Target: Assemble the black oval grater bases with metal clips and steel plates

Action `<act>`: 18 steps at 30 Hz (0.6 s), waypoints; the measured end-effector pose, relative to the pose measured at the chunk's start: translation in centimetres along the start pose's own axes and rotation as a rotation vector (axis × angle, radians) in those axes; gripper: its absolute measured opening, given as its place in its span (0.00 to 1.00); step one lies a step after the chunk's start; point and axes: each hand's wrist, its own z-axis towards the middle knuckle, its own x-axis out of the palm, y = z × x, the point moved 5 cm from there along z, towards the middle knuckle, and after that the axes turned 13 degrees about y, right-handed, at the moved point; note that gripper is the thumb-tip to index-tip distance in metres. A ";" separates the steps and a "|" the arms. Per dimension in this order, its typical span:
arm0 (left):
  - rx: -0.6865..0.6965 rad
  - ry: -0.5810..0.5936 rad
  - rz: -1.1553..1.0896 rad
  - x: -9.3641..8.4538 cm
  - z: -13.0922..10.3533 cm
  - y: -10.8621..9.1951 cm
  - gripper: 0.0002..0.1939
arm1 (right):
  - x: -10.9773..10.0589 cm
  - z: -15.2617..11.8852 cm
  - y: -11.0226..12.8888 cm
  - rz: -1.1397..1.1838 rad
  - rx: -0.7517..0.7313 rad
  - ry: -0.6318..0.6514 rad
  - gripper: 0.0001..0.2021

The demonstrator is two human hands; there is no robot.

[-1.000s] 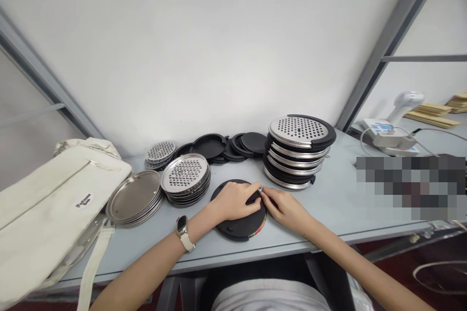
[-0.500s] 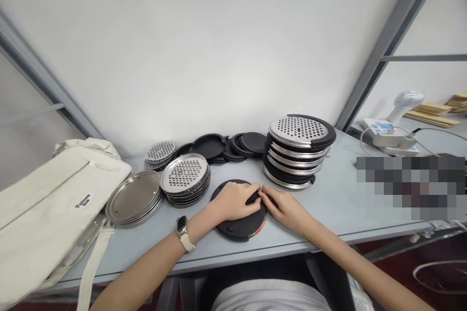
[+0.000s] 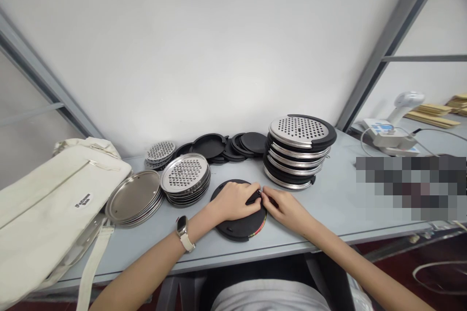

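A flat black round disc (image 3: 239,226) lies on the table in front of me, a red, yellow and green strip showing along its lower right edge. My left hand (image 3: 237,201) rests on top of it with curled fingers, gripping it near its right side. At that same right rim, the fingertips of my right hand (image 3: 280,203) are pinched together, almost touching my left fingertips. Whatever sits between the right fingertips is too small and covered to make out. A perforated metal disc in a black rim tops the tall stack (image 3: 299,155) behind my right hand.
Left of the disc stand a stack of metal grater plates (image 3: 184,175) and a stack of plain metal plates (image 3: 134,197). Black round parts (image 3: 208,146) and small perforated discs (image 3: 160,151) line the wall. A cream bag (image 3: 62,209) fills the left; a white device (image 3: 408,102) stands right.
My right fingertips have shifted very slightly at the disc's rim. The disc and my left hand stay in place.
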 end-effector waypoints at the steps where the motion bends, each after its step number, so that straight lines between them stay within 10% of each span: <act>1: -0.001 0.002 0.000 0.0 0.0 0.0 0.09 | 0.0 0.0 0.0 -0.002 0.001 0.001 0.11; 18: -0.001 0.011 -0.026 0.1 0.0 0.0 0.10 | 0.0 -0.2 0.1 -0.018 0.005 -0.007 0.11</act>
